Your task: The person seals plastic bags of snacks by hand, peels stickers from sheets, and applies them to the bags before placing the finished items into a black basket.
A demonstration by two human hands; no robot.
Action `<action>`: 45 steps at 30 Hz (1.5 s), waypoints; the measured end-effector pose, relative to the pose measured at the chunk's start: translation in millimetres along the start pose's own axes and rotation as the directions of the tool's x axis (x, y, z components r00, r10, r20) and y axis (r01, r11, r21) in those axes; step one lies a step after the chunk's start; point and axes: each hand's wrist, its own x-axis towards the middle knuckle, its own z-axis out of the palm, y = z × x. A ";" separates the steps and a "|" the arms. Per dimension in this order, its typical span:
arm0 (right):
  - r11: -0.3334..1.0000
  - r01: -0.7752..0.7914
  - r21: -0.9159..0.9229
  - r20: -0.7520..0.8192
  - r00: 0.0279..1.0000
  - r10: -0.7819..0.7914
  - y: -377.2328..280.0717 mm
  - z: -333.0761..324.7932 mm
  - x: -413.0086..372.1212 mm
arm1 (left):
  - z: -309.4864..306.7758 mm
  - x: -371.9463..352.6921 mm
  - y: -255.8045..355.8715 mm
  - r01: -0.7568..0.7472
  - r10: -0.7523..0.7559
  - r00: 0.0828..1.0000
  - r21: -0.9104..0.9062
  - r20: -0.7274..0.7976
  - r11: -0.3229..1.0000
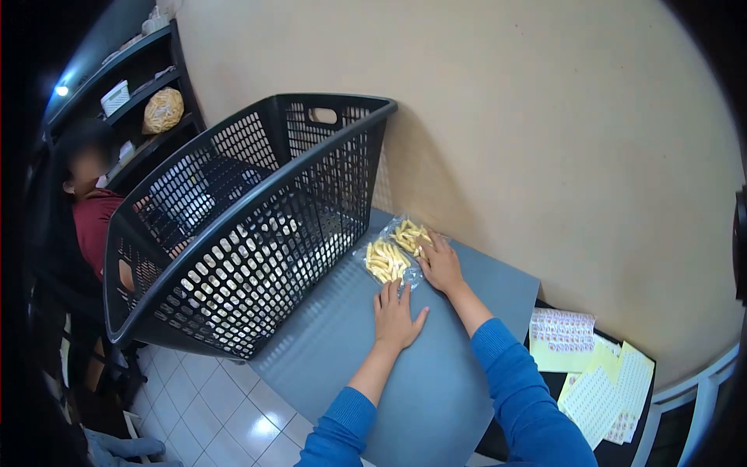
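Two clear plastic bags of pale yellow, finger-shaped snack pieces lie side by side on the grey table (334,366), next to a large black basket. My left hand (397,317) rests palm down with fingers apart, its fingertips at the near edge of the closer bag (386,261). Over the right part of the farther bag (408,235) lies my right hand (441,265), its fingers stretched out and partly covering it. Neither hand is closed around a bag.
The black slatted basket (257,201) stands at the left, with light items showing through its slots. Printed label sheets (599,389) lie at the right. Behind, a person in a red shirt (95,226) is beside shelves (148,97) holding a big snack bag (163,110).
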 end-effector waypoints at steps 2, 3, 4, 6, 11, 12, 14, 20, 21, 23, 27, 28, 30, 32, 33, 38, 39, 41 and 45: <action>0.991 -0.093 0.099 -0.064 0.993 0.099 -6.4 -15.3 -29.7 | 0.7 -4.4 -2.7 0.011 -0.010 1.000 -0.024 0.021 1.000; 0.990 -0.116 0.085 -0.056 0.991 0.121 -10.3 -28.9 -47.2 | 0.2 -9.1 -1.0 0.029 -0.028 0.999 -0.041 0.022 0.999; 0.989 -0.144 0.038 -0.072 0.987 0.147 -15.2 -44.4 -68.4 | -1.8 -18.7 2.5 0.021 -0.018 0.999 -0.061 0.041 0.998; 0.980 -0.199 -0.010 -0.071 0.978 0.197 -35.1 -85.6 -119.2 | -17.3 -47.8 8.3 0.007 -0.009 0.999 0.042 0.045 0.999; 0.901 -0.434 -0.012 0.017 0.901 0.434 -71.7 -165.4 -219.2 | -75.7 -138.1 49.9 -0.003 0.020 0.973 -0.075 0.231 0.997; 0.908 -0.394 0.139 -0.090 0.908 0.408 -62.6 -168.0 -247.0 | -79.7 -162.1 72.6 0.018 0.010 0.951 -0.086 0.309 0.996; 0.846 -0.419 0.329 -0.051 0.887 0.459 -49.3 -165.8 -268.0 | -74.9 -184.4 96.0 0.010 0.016 0.958 -0.088 0.288 0.996; 0.933 -0.223 0.283 -0.430 0.840 0.331 -44.5 -217.5 -307.3 | -68.6 -191.7 156.5 0.050 -0.026 0.970 -0.092 0.242 0.994; 0.949 -0.189 0.251 -0.474 0.831 0.291 -43.9 -227.1 -315.7 | -70.1 -185.0 171.8 0.038 0.005 0.988 -0.271 0.156 0.962; 0.966 -0.163 0.202 -0.530 0.811 0.248 -47.5 -245.2 -330.1 | -73.6 -169.1 203.9 -0.003 0.043 0.998 -0.676 0.042 0.737; 0.989 -0.110 0.095 -0.566 0.812 0.145 -43.2 -250.1 -357.6 | -71.3 -143.0 282.6 0.001 -0.055 0.998 -0.999 0.004 -0.047; 0.992 -0.086 0.088 -0.571 0.812 0.120 -40.1 -252.2 -363.6 | -67.0 -143.1 289.1 0.002 -0.055 0.998 -0.999 0.005 -0.051; 0.995 -0.086 0.051 -0.530 0.842 0.100 -35.0 -276.2 -370.9 | -58.2 -139.9 299.3 0.056 -0.088 0.995 -0.998 0.055 0.012; 0.990 -0.070 0.122 -0.605 0.785 0.130 -26.7 -296.5 -371.9 | -58.4 -134.7 307.9 0.050 -0.054 0.997 -0.998 0.048 0.024; 0.980 -0.055 0.190 -0.609 0.777 0.161 -23.3 -307.8 -363.6 | -60.6 -134.5 311.0 0.051 -0.027 0.998 -0.998 0.050 0.039; 0.578 -0.062 0.813 -0.295 0.813 0.502 -15.0 -337.7 -325.0 | -74.4 -130.9 316.4 0.088 0.119 0.988 -0.995 0.094 0.052; 0.451 -0.046 0.891 -0.193 0.861 0.470 -10.8 -338.0 -326.2 | -74.0 -128.7 315.9 0.080 0.132 0.987 -0.996 0.086 0.045; 0.254 -0.031 0.967 -0.091 0.887 0.454 -18.0 -342.8 -321.5 | -78.6 -123.3 315.6 0.018 0.155 0.988 -0.998 0.026 0.056; 0.284 -0.012 0.959 -0.133 0.865 0.484 -27.5 -338.2 -316.8 | -76.2 -114.7 305.4 -0.122 0.200 0.974 -0.990 -0.106 0.069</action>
